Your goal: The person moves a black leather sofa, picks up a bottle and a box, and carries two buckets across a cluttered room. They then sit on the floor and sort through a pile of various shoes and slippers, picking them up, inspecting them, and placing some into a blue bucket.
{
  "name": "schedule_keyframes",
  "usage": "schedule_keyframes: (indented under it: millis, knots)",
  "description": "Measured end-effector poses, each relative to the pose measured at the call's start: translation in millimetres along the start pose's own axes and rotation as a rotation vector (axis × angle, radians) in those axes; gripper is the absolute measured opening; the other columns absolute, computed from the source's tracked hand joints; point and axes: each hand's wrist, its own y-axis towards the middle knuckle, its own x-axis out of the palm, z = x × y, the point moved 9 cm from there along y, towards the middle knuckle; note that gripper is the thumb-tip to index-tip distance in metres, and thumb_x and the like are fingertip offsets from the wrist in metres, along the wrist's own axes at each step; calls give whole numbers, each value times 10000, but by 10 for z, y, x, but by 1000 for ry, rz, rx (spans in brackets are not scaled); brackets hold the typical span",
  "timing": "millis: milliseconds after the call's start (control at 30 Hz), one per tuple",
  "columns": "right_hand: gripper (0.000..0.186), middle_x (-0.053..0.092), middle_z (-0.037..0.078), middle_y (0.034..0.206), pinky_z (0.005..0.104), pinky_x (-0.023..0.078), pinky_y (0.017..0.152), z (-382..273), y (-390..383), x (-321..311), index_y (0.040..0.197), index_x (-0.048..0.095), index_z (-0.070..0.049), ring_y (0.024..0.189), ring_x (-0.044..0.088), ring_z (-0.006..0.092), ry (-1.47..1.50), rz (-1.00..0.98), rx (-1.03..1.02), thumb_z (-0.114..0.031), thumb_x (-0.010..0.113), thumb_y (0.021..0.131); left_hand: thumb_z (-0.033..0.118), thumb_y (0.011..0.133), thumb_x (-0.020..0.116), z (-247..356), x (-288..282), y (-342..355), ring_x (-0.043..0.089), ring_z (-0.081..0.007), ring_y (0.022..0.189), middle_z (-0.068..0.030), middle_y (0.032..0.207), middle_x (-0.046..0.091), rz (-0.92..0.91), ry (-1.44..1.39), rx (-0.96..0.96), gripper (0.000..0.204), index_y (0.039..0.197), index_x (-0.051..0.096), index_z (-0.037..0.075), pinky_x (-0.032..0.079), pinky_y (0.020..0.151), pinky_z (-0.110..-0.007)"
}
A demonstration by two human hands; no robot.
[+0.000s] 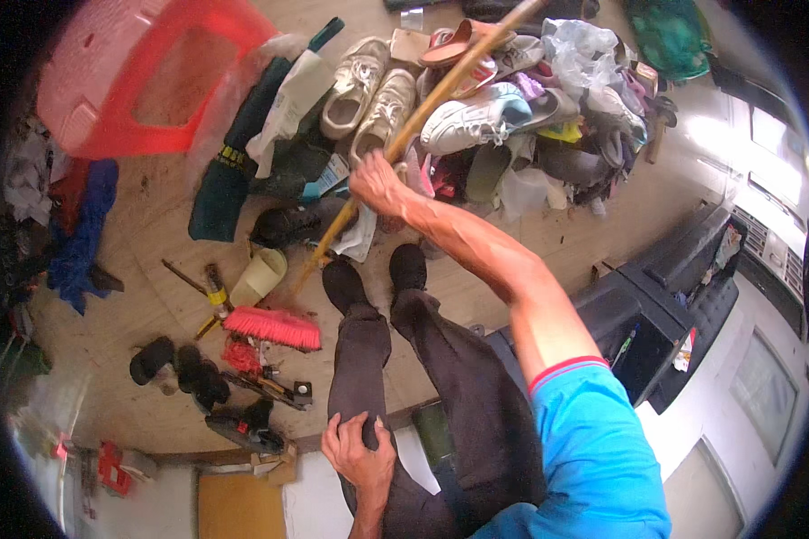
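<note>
My right hand (379, 186) is closed round the long wooden handle of a broom (458, 81), which slants across the view. At its lower left end the red bristle head (272, 329) rests on the floor. Just beyond that hand a pair of worn off-white sneakers (366, 103) lies at the edge of a large shoe pile. My left hand (361, 452) lies on my left leg, fingers spread, with nothing in it. A pale scoop-like container (259, 276) sits near the bristles.
The heap of shoes (548, 117) spreads at the far middle and right. A red plastic stool-like piece (166, 81) is far left. Dark footwear and tools (261, 386) lie left of my legs. A black padded seat (638, 314) stands on the right.
</note>
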Motion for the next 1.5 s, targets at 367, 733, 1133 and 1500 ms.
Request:
schedule_keyframes:
  millis: [367, 733, 1133, 1500]
  knots:
    - [125, 630, 144, 603, 401, 529, 578, 76, -1851, -1785, 613, 641, -38, 619, 666, 300, 544, -420, 64, -143, 662, 679, 192, 739, 721, -57, 196, -179, 566, -301, 1066, -93, 967, 668, -31, -5, 13, 241, 940, 701, 61, 393, 962, -442]
    - [359, 669, 146, 777, 475, 502, 656, 1007, -3296, -2030, 746, 625, -56, 750, 658, 349, 653, -624, 401, -403, 672, 826, 209, 803, 686, -398, 406, -6, 638, -286, 893, -87, 869, 700, -195, -247, -204, 286, 1056, 683, 74, 486, 831, -403]
    - [456, 617, 191, 880, 467, 503, 677, 2074, -2320, -394, 977, 628, -20, 807, 616, 346, 340, -102, 520, -410, 728, 765, 190, 817, 702, -88, 65, 422, 642, -277, 862, -100, 888, 672, -71, -103, -108, 210, 989, 698, 70, 493, 807, -378]
    - [920, 529, 296, 1218, 549, 454, 928, 3494, -796, 412, 1336, 407, 10, 1118, 554, 456, 509, 28, 1202, -621, 681, 725, 92, 804, 707, 39, -162, 820, 617, -277, 877, -100, 890, 665, 57, -96, -56, 158, 950, 688, 36, 461, 836, -376]
